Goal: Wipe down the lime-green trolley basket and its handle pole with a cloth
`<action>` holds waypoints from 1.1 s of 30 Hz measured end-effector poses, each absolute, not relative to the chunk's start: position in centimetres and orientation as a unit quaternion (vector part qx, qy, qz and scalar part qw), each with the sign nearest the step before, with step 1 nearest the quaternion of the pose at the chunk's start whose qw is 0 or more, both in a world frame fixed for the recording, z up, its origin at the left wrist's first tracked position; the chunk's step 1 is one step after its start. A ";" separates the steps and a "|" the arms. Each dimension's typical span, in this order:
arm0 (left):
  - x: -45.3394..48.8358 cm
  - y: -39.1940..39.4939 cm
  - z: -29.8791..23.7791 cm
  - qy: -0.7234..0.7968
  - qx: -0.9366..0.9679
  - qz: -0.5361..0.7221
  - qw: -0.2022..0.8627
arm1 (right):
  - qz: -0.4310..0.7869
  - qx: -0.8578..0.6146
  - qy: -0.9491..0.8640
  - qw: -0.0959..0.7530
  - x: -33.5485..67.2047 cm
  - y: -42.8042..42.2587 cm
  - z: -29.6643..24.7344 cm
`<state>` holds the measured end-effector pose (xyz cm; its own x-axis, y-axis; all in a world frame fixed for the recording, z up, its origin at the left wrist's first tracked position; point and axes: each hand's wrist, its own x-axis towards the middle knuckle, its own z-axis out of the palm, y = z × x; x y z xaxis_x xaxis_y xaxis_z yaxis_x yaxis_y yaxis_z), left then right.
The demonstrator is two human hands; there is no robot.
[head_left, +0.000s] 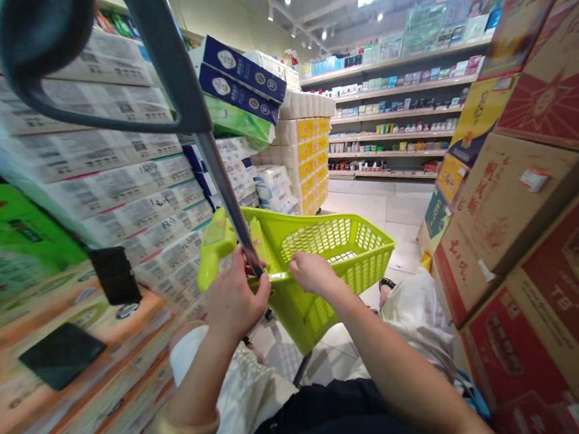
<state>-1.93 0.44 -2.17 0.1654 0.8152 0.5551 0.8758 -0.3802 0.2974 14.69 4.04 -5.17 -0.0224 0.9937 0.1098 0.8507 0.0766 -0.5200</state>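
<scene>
A lime-green shopping basket trolley (362, 249) stands on the tiled floor in front of me, empty. Its dark pull handle (108, 35) rises on a grey metal rod toward the upper left, close to the camera. My left hand (233, 299) is closed around the lower end of that rod where it meets the basket. My right hand (312, 272) pinches the basket's near rim with bent fingers. I am low down, my knees in pale cloth on either side of the trolley.
Stacked packs of tissue and paper goods (121, 190) wall the left side. Brown and red cartons (535, 216) are piled on the right. The aisle's tiled floor (381, 204) runs ahead to shelves of bottles (393, 111).
</scene>
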 end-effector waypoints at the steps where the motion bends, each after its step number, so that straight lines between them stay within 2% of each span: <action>1: -1.9 0.4 -2.2 -0.557 -0.760 -0.332 0.049 | 0.155 -0.658 -0.699 0.233 14.1 3.9 -5.1; 4: -2.0 0.5 -2.2 -0.565 -0.757 -0.325 0.051 | 0.131 -0.621 -0.714 0.295 12.2 3.3 -5.6; 9: -2.2 0.5 -2.1 -0.572 -0.756 -0.316 0.039 | 0.049 -0.512 -0.713 0.477 12.8 2.5 -9.7; 12: -2.2 0.5 -2.1 -0.565 -0.760 -0.319 0.032 | 0.006 -0.517 -0.667 0.537 14.0 2.4 -11.9; 15: -2.0 0.4 -2.2 -0.562 -0.758 -0.329 0.035 | -0.003 -0.527 -0.648 0.550 13.2 2.0 -12.1; 22: -2.2 0.5 -2.0 -0.574 -0.755 -0.316 0.034 | -0.022 -0.417 -0.735 0.534 11.6 1.5 -11.9; 28: -2.4 0.6 -2.0 -0.566 -0.761 -0.316 0.032 | -0.071 -0.509 -0.658 0.551 16.2 3.1 -15.6; 33: -2.2 0.6 -2.0 -0.572 -0.754 -0.320 0.038 | -0.056 -0.469 -0.684 0.555 13.2 2.4 -14.0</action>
